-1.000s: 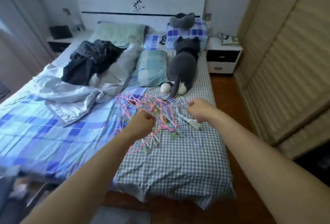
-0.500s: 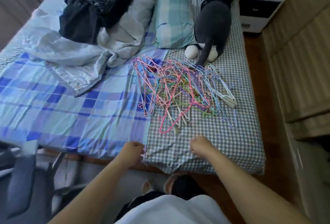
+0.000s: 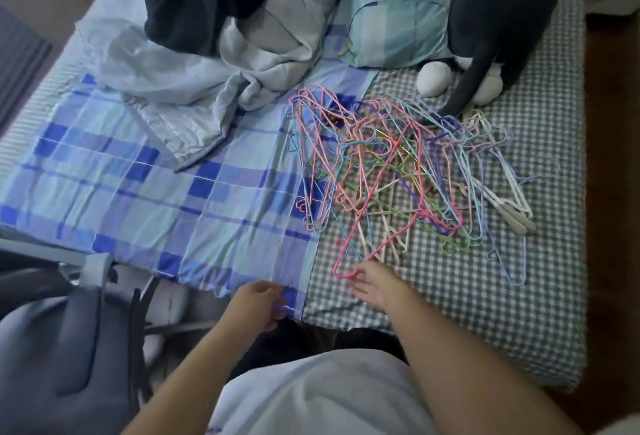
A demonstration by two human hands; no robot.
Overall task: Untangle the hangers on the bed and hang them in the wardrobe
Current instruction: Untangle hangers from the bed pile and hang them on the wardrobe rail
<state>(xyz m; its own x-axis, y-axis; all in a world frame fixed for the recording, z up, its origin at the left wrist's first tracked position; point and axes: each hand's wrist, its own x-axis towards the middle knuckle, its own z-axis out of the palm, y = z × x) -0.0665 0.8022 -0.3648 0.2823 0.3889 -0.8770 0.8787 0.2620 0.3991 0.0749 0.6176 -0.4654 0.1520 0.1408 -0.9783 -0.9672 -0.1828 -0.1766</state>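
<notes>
Hangers (image 3: 398, 171): tangled coloured pile lying centre-right of frame on the bed (image 3: 519, 296).
Right hand (image 3: 375, 284): grip relaxed and apart, fingertips touching the pink hanger (image 3: 377, 226).
Left hand (image 3: 254, 303): grip loosely curled, nothing held, at the bed's lower edge.

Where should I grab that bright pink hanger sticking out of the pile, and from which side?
Probably take the bright pink hanger at its near corner, from the foot edge of the bed. That end juts clear of the hanger pile, beside the right hand; the rest runs up into the tangle.
</notes>
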